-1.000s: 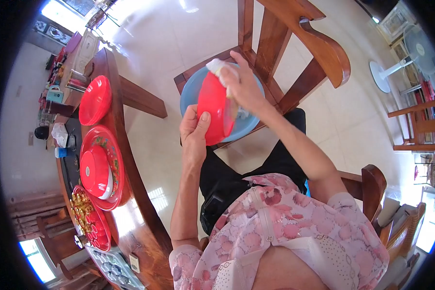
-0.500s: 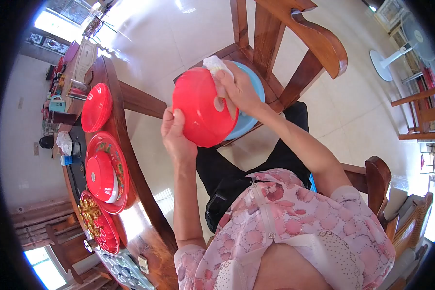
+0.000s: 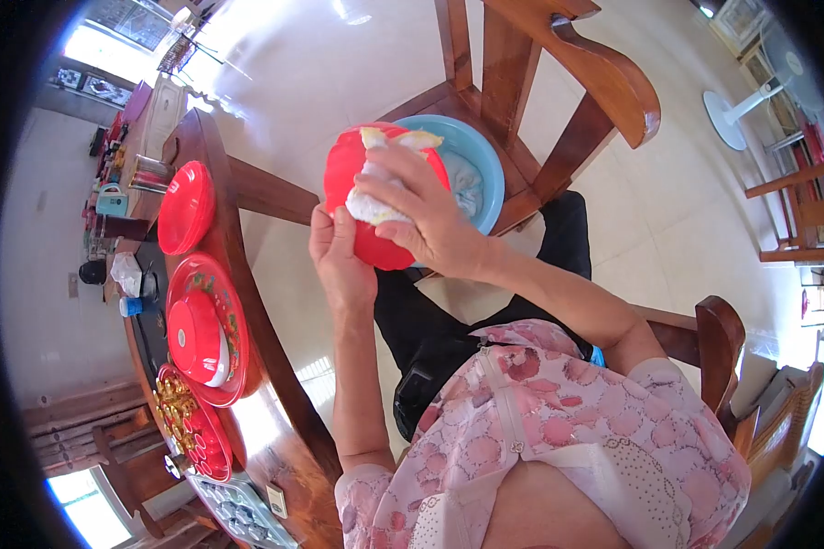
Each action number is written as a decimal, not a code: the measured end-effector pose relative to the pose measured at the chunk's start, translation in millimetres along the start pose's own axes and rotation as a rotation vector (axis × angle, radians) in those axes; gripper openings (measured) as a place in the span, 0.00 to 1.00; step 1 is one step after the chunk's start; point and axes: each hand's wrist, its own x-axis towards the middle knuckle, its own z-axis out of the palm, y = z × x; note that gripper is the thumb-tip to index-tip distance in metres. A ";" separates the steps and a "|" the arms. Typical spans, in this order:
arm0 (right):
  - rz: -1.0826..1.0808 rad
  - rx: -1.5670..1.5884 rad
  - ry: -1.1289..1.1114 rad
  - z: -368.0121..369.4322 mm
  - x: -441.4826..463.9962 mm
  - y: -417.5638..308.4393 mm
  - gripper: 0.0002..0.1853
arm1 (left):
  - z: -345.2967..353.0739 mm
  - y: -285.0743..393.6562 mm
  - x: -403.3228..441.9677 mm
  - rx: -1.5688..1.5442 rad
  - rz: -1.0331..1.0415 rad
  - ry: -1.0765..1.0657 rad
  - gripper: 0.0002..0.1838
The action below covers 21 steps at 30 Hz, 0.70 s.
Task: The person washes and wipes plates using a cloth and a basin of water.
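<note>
A red bowl [image 3: 343, 163] is held in the air over my lap, partly in front of a light blue basin [image 3: 492, 165]. My left hand [image 3: 343, 256] grips the bowl's near left edge, thumb on the surface. My right hand [image 3: 426, 215] presses a white cloth with yellowish edges [image 3: 373, 203] against the bowl's surface and covers part of it. Inside the basin lies a whitish wet cloth [image 3: 464, 183]. The basin rests on the seat of a wooden chair [image 3: 522, 203].
On the wooden table [image 3: 293, 439] at the left are stacked red dishes [image 3: 186, 209], a patterned red tray [image 3: 233, 371] with an upturned red bowl [image 3: 192, 339], a red tray of gold items [image 3: 212, 453] and a metallic tray [image 3: 238, 512]. A white fan [image 3: 728, 119] stands at the upper right.
The bowl has turned and shifted left, showing more of the basin. My right hand and the cloth have moved from the bowl's upper right edge down onto its middle.
</note>
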 end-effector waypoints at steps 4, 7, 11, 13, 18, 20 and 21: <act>-0.069 -0.074 -0.021 -7.9 12.8 -2.3 0.20 | 18.1 -4.4 -12.0 0.237 0.060 -0.119 0.18; -0.122 -0.252 -0.014 -20.0 22.0 4.5 0.18 | 19.5 -0.3 -15.3 0.327 0.053 -0.103 0.14; 0.763 0.480 0.069 -36.8 30.2 17.5 0.17 | 11.4 13.8 -19.6 0.201 0.010 -0.174 0.08; 0.693 0.410 -0.004 -43.8 24.7 39.8 0.20 | 10.7 18.4 -16.5 0.136 0.035 -0.167 0.07; 0.429 0.042 0.061 -21.7 10.3 21.2 0.21 | 11.5 10.3 -6.6 -0.049 0.018 0.017 0.08; 0.002 -0.358 0.050 -20.5 14.1 7.2 0.23 | 11.4 8.2 -5.9 -0.003 0.004 -0.009 0.09; -0.020 -0.257 -0.008 -20.2 17.4 4.9 0.24 | 11.2 7.6 -5.6 0.040 -0.001 -0.029 0.11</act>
